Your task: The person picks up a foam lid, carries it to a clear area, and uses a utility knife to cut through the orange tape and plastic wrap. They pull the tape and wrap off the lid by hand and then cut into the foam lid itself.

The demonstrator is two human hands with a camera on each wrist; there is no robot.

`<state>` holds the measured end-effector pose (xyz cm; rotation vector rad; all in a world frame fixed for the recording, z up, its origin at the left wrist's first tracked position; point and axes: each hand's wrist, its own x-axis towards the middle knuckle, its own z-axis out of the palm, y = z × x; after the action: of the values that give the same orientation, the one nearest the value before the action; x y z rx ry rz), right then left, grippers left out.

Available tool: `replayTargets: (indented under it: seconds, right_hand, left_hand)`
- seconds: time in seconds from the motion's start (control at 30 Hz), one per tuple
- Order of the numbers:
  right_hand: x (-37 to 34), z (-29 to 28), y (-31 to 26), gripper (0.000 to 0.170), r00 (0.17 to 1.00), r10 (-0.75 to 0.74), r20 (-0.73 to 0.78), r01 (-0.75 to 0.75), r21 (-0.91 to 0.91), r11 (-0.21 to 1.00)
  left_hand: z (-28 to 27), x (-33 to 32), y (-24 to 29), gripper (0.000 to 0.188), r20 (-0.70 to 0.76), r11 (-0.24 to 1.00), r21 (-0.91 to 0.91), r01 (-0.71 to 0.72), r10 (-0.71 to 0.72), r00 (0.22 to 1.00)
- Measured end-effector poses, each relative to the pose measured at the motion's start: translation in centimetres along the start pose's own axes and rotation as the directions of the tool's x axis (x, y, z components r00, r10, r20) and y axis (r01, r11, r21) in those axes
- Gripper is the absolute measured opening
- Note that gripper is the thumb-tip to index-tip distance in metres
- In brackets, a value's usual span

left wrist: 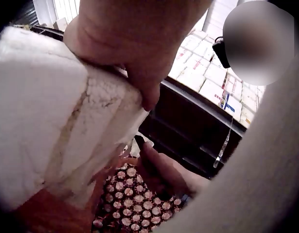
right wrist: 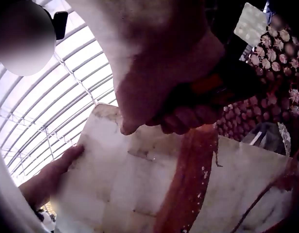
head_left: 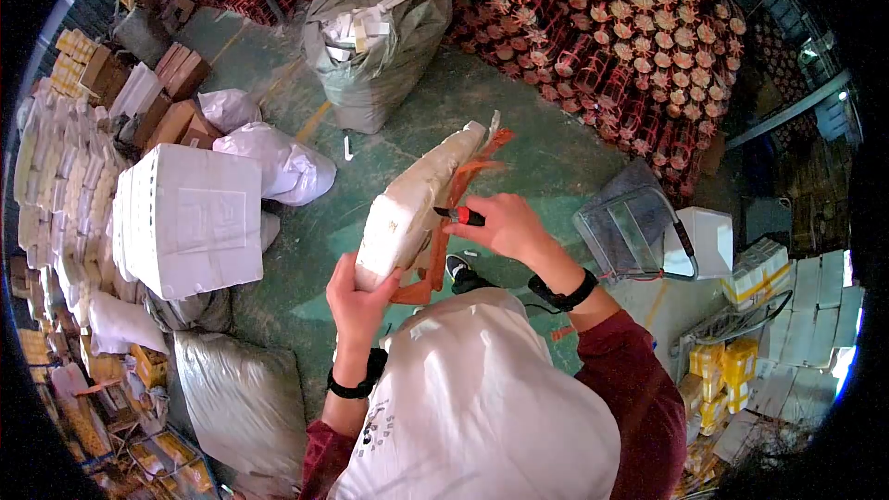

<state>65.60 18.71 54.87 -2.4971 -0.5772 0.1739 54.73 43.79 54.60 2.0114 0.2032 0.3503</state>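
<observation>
A white foam piece (head_left: 394, 213) with worn, dirty edges is held up in front of the body. My left hand (head_left: 359, 304) grips its near end, thumb over the edge in the left wrist view. My right hand (head_left: 511, 227) grips a red and black utility knife (head_left: 470, 217), its tip right at the foam's right side. Orange-brown tape (right wrist: 188, 179) runs along the foam face in the right wrist view, below the right hand's fingers. Loose tape strips (head_left: 428, 289) hang from the foam's right side in the head view. The right hand partly hides the knife handle.
A big sack (head_left: 370, 83) of white foam scraps stands ahead on the green floor. To the left are a large white foam box (head_left: 190, 222) and stuffed bags (head_left: 287, 167). A folding cart (head_left: 639, 231) stands at right. Stacked red bundles (head_left: 620, 37) fill the back.
</observation>
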Motion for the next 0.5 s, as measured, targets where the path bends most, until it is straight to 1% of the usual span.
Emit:
replayTargets:
  seconds: [0.13,0.23,0.4,0.5]
  right_hand:
    - [-0.2,0.1,-0.1,0.048,1.000,-0.022,-0.018,0.022,0.027,0.999]
    - [-0.5,0.0,-0.2,0.048,0.998,-0.037,-0.046,0.039,0.034,0.999]
    - [-0.9,-0.6,-1.0,0.047,0.996,-0.041,-0.074,0.049,0.110,0.993]
    - [-0.5,-1.1,-1.0,0.049,0.999,0.048,0.022,-0.050,0.092,0.995]
  left_hand:
    - [-0.3,-0.1,-0.1,0.037,0.018,0.999,0.039,-0.001,0.001,1.000]
    - [-0.4,0.0,0.6,0.037,0.036,0.999,0.035,0.027,-0.028,0.999]
    - [-0.6,-0.1,0.6,0.037,0.039,0.998,0.058,-0.002,0.000,0.999]
    - [-0.5,0.0,1.4,0.037,0.061,0.998,0.067,-0.003,-0.001,0.998]
